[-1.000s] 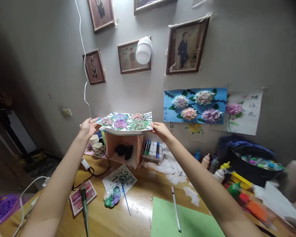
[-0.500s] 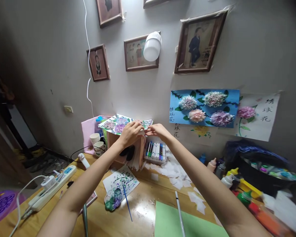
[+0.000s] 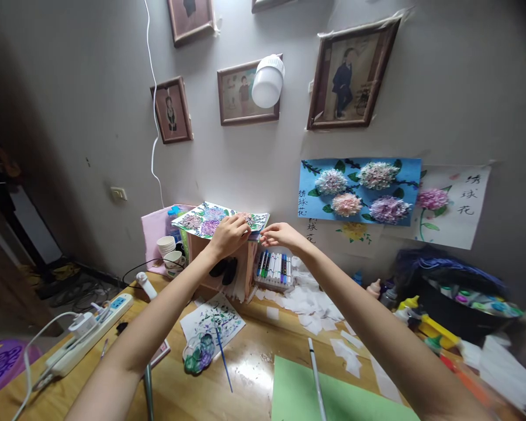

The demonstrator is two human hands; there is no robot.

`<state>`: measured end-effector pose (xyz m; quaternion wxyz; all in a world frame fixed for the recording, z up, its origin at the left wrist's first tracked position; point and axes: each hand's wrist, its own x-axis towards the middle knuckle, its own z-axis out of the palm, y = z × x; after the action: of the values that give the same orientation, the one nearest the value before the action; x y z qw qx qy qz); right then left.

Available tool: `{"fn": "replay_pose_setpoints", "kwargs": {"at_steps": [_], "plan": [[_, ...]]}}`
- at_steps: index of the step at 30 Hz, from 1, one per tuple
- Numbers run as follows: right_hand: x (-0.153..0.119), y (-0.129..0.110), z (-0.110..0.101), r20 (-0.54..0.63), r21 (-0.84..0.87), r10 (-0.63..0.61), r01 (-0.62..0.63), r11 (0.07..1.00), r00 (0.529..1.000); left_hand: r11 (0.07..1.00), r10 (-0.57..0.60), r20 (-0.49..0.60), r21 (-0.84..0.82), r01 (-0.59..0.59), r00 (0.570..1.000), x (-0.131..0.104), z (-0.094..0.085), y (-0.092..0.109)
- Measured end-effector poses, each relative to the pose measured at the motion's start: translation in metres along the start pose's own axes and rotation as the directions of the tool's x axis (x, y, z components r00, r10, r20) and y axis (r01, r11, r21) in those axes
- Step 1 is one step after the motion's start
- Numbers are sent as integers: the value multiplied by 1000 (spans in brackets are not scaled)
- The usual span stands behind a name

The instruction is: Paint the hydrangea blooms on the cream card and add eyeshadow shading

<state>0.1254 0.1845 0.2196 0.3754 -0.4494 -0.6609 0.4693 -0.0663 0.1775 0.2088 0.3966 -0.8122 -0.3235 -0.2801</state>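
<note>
A sheet with painted and raised flowers, a flower picture (image 3: 210, 225), lies on top of a small pinkish box-like stand (image 3: 251, 263) against the wall. My left hand (image 3: 231, 234) is bent over its front edge, with the fingers closed on the paper; the thumb is hidden. Just off the sheet's right corner is my right hand (image 3: 284, 235), its fingers loosely bent and slightly apart, with nothing visible in them. Below the hands, a paint-spotted paper (image 3: 228, 313) lies under a flower-shaped palette (image 3: 198, 354) and a blue paintbrush (image 3: 222, 356).
Marker pens (image 3: 274, 269) stand in a case beside the stand, near scattered white paper pieces (image 3: 313, 304). A green sheet (image 3: 289, 386) bears a white pen (image 3: 316, 380). Paper cups (image 3: 173, 260) and a power strip (image 3: 94, 339) are left; paint bottles (image 3: 407, 307) are right. A bulb (image 3: 268, 82) hangs above.
My right fingers have come slightly away from the picture's corner, where they were touching it. My left hand stays on the sheet. The whole view has shifted a little.
</note>
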Motion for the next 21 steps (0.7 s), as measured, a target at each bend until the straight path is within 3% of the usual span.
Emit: {"fn": "replay_pose_setpoints", "kwargs": {"at_steps": [5, 9, 15, 21], "plan": [[8, 13, 1, -43, -261, -156, 139, 955, 987, 999, 8, -33, 42, -7, 999, 0, 5, 4], [7, 17, -1, -23, -457, -400, 346, 819, 916, 998, 21, -39, 57, -19, 999, -2, 6, 3], [7, 21, -3, 178, -673, -658, 578, 461, 732, 998, 18, -43, 60, -15, 999, -4, 4, 2], [10, 27, 1, 394, -769, -726, 635, 77, 565, 999, -24, -59, 43, 26, 998, -4, 4, 2]]}}
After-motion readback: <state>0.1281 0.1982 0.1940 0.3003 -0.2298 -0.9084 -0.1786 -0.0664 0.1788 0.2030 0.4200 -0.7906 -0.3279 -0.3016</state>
